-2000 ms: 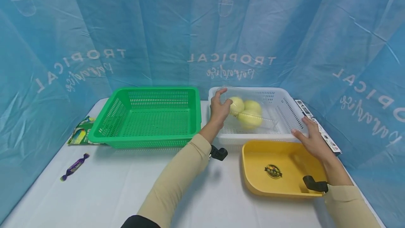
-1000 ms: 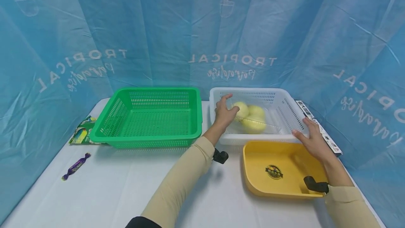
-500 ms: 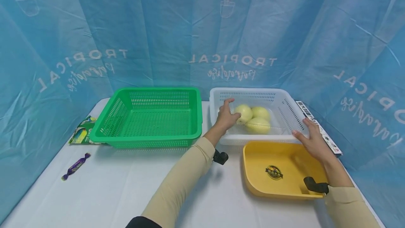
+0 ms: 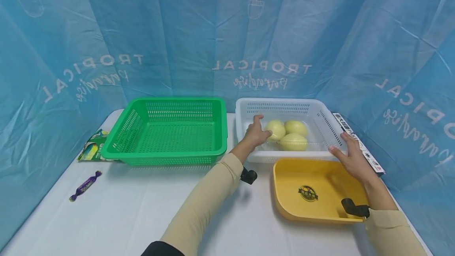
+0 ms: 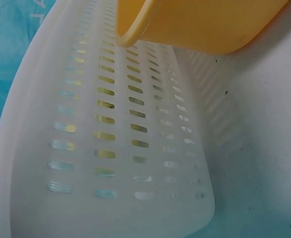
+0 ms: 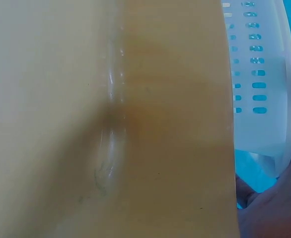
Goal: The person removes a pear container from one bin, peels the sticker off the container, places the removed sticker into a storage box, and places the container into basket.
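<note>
My left hand (image 4: 256,132) reaches into the left side of a white slotted basket (image 4: 284,155). Its thumb and fingers hold the left end of a clear plastic box, which is hard to make out. Three round pale yellow-green fruits (image 4: 293,142) lie inside that box, low in the basket. The other fingers of this hand are partly hidden. My right hand (image 4: 353,159) grips the basket's right rim, thumb inside. In the left wrist view the basket's slotted wall (image 5: 115,148) fills the middle, and yellow shows through its slots.
A yellow bin (image 4: 320,181) with a round label stands in front of the basket. A green slotted basket (image 4: 177,137) is at the left, with a green packet (image 4: 93,147) beside it. A purple-wrapped candy (image 4: 85,187) lies front left. A black-and-white box (image 4: 357,141) stands at the right.
The clear box of fruits has come down from a tilt to lie lower and flatter in the white basket, slightly rightward. My left hand has moved down and right with it; the right hand stays put.
</note>
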`<state>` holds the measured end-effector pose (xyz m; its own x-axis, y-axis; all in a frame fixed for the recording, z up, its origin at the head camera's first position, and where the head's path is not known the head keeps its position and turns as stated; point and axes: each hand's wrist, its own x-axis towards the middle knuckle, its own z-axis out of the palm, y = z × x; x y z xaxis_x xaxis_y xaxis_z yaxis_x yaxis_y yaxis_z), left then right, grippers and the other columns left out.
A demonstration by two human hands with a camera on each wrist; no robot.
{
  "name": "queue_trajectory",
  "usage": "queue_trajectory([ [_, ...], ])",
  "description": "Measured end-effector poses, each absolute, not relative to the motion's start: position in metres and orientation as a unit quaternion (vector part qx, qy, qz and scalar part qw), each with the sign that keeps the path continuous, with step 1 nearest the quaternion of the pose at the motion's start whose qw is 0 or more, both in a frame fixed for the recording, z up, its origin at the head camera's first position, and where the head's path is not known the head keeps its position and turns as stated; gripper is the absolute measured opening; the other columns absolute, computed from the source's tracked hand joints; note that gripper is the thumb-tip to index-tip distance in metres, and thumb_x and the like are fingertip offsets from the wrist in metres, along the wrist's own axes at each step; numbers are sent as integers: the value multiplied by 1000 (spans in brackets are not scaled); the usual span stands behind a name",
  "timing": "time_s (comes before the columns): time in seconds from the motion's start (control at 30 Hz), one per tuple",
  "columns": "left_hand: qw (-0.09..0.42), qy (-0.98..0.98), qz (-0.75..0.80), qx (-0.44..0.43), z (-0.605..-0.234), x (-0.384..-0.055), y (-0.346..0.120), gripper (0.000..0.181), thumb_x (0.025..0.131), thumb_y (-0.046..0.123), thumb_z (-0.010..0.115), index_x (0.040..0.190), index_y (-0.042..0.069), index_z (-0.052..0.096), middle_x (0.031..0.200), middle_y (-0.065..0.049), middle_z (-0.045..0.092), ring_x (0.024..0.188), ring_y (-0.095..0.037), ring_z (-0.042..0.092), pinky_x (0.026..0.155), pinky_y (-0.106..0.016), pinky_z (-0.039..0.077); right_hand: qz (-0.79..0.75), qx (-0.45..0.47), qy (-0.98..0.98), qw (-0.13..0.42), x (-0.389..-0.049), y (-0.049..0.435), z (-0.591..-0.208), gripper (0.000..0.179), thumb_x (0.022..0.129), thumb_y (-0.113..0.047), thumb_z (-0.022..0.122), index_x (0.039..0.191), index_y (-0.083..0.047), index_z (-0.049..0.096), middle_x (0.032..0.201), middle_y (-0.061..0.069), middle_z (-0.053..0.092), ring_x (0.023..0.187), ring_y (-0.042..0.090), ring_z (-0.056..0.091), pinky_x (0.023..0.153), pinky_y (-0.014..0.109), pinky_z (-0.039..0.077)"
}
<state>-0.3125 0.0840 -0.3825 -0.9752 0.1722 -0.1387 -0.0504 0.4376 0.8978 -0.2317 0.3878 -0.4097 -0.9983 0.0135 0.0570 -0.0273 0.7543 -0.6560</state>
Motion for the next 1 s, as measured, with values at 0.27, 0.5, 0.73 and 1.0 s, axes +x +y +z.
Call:
queue_trajectory([
  [0.27, 108, 868, 483, 39, -382, -312, 86, 66, 90, 21, 61, 145, 20, 25, 138, -18, 48, 123, -32, 51, 101, -43, 45, 351, 3, -936, 31, -232, 388, -410, 83, 96, -45, 46, 151, -4, -1, 153, 31, -7, 125, 57, 25, 97, 77, 22],
  [0.5, 90, 896, 432, 54, -378, -311, 86, 64, 91, 27, 60, 145, 20, 26, 136, -19, 45, 122, -34, 48, 97, -45, 46, 351, 4, -936, 32, -232, 387, -409, 83, 97, -44, 46, 151, -3, -1, 153, 32, -7, 124, 56, 26, 97, 77, 23],
  [0.73, 85, 898, 423, 86, -371, -303, 77, 65, 91, 30, 61, 145, 18, 26, 139, -18, 43, 125, -34, 46, 96, -44, 47, 351, 2, -936, 25, -230, 386, -408, 83, 97, -46, 45, 151, -4, -2, 153, 31, -8, 125, 56, 25, 97, 77, 22],
  [1.0, 79, 889, 435, 118, -364, -286, 68, 67, 89, 28, 63, 145, 18, 28, 144, -13, 41, 131, -28, 43, 104, -43, 43, 351, 10, -936, 33, -231, 385, -406, 82, 97, -42, 46, 150, 0, 0, 153, 32, -8, 127, 59, 21, 99, 77, 19],
])
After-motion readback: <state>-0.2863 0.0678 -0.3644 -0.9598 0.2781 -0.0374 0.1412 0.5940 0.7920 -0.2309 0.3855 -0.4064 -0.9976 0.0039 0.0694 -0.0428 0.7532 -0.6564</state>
